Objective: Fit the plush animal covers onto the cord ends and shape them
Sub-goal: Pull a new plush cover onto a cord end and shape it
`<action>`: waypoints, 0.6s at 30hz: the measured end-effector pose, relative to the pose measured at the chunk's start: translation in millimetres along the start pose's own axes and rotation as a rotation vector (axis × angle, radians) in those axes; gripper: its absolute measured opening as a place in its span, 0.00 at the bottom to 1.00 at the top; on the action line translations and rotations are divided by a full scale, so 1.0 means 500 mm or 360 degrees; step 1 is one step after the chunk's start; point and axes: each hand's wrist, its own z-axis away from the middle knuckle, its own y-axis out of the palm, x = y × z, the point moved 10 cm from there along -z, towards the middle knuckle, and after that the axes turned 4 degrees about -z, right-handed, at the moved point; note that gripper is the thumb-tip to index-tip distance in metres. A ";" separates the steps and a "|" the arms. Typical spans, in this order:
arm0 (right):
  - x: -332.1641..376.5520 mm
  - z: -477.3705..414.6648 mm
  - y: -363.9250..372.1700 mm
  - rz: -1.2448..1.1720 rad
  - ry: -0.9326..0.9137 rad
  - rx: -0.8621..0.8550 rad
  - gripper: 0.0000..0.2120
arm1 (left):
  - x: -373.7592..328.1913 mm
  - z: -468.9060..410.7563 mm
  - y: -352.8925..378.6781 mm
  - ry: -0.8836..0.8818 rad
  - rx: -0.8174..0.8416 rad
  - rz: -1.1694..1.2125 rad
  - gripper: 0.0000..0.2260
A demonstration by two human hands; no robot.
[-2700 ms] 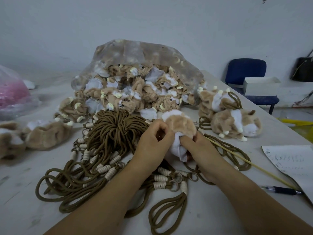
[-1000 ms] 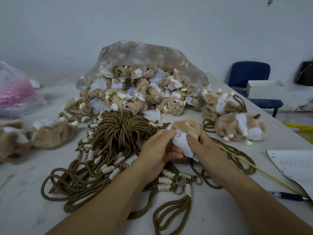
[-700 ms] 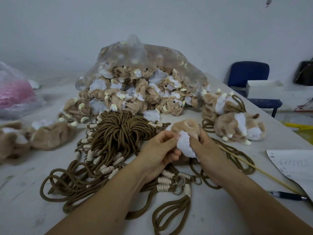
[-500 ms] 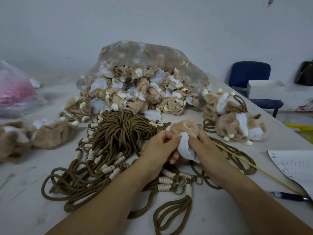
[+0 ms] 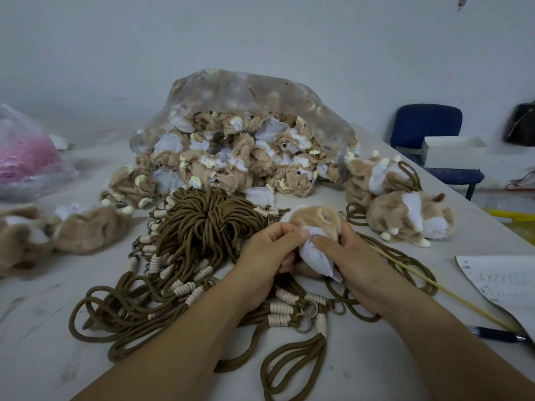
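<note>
From the head view: tan-and-white plush cover (image 5: 317,224) pinched between left hand (image 5: 267,256) and right hand (image 5: 351,257), fingers (image 5: 278,231) curled round it, thumbs nearly touching on the white part, just above the brown cords (image 5: 202,233) on the table (image 5: 43,328). Lying slanted, tan end far, white end near and to the right. Both hands equally close; likely squeezing into shape next.
</note>
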 end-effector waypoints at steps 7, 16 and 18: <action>0.022 0.005 -0.016 0.0283 -0.0097 -0.0194 0.11 | -0.008 0.004 0.020 0.0070 0.0119 -0.0260 0.08; 0.012 0.007 -0.009 0.0426 -0.0085 -0.0145 0.12 | -0.002 0.002 0.008 0.0065 0.0003 -0.0386 0.11; 0.008 0.007 -0.002 0.0411 -0.0061 -0.0100 0.13 | -0.001 -0.001 -0.005 0.0080 -0.0092 -0.0456 0.11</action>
